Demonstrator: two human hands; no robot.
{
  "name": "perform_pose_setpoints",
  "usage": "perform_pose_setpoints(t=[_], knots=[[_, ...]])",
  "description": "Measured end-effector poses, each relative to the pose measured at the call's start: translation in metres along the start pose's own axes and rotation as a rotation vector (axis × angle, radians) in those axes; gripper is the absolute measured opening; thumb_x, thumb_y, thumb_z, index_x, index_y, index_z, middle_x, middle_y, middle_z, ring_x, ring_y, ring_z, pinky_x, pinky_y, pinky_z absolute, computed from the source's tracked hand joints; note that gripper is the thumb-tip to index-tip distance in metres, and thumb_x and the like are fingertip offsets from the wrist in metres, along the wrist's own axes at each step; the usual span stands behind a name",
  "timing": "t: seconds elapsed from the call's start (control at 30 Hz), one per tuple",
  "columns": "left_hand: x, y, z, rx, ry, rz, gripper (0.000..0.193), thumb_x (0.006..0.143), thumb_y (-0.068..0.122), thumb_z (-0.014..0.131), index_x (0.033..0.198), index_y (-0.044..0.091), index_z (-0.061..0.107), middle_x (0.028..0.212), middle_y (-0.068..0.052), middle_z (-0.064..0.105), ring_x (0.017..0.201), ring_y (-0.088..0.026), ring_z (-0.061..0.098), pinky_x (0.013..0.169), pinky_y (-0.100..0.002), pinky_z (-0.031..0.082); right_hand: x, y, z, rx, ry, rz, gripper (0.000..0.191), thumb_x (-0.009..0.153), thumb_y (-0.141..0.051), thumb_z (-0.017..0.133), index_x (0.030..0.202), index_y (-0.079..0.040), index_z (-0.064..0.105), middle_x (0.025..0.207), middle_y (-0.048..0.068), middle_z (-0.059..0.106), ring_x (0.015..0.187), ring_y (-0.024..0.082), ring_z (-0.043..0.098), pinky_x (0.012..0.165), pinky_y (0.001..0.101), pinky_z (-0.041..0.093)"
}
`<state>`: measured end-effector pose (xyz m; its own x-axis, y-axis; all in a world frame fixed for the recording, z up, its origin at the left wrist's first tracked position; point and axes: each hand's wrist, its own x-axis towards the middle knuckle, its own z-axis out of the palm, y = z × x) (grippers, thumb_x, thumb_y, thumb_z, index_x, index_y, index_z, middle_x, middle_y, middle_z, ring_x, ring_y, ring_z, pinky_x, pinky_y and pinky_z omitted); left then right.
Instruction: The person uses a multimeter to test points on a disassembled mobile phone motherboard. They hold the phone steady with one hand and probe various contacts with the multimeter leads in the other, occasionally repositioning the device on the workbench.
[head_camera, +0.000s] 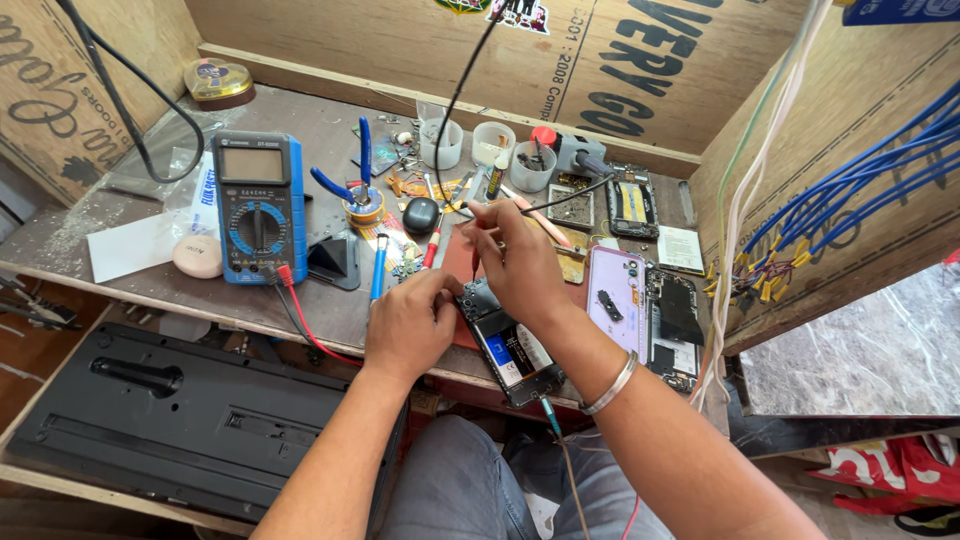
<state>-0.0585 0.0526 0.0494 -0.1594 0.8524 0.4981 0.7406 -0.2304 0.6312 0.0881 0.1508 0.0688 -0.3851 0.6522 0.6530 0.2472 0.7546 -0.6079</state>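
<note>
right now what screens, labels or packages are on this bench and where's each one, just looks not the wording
Multimeter screen: grey rectangle atop the blue meter, left of the hands.
White paper label: small square, far right of the bench.
Plastic packet: white with blue print, tucked left of the meter.
Round pink case: lying left of the meter's base.
Plywood wall: brown, large dark stencilled lettering, behind the bench.
</note>
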Motion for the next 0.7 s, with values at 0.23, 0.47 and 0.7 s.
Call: perform_pose_setpoints(t=[0.23, 0.47, 0.7], knots=[[-0.003, 0.005, -0.002, 0.010, 0.003, -0.003, 0.012, 0.084, 0.007, 0.062, 0.090, 0.012, 0.071, 0.089, -0.006, 0.075, 0.076, -0.032, 0.072, 0.068, -0.046, 0.055, -0.006, -0.012, 0.002, -0.043, -0.019, 0.053, 0.036, 0.095, -0.004, 0.071, 0.129, -0.001, 0.059, 0.095, 0.012, 0.075, 0.084, 0.021, 0.077, 0.068, 0.0319, 0.060], [-0.004, 0.005, -0.003, -0.038, -0.033, 0.006, 0.013, 0.083, 0.009, 0.062, 0.093, 0.014, 0.071, 0.091, -0.006, 0.074, 0.076, -0.030, 0.073, 0.066, -0.045, 0.056, -0.040, -0.033, -0.030, 0.272, 0.278, -0.014, 0.043, 0.099, 0.006, 0.062, 0.136, -0.004, 0.043, 0.141, 0.016, 0.042, 0.107, 0.029, 0.071, 0.084, 0.0363, 0.067], [-0.001, -0.001, 0.012, -0.033, -0.010, 0.039, 0.013, 0.084, 0.009, 0.062, 0.094, 0.013, 0.070, 0.091, -0.007, 0.074, 0.078, -0.029, 0.073, 0.067, -0.043, 0.056, -0.138, -0.025, -0.103, 0.142, 0.479, 0.196, 0.068, 0.106, 0.011, 0.049, 0.158, -0.014, 0.012, 0.139, 0.026, 0.055, 0.119, 0.031, 0.071, 0.099, 0.0410, 0.062]])
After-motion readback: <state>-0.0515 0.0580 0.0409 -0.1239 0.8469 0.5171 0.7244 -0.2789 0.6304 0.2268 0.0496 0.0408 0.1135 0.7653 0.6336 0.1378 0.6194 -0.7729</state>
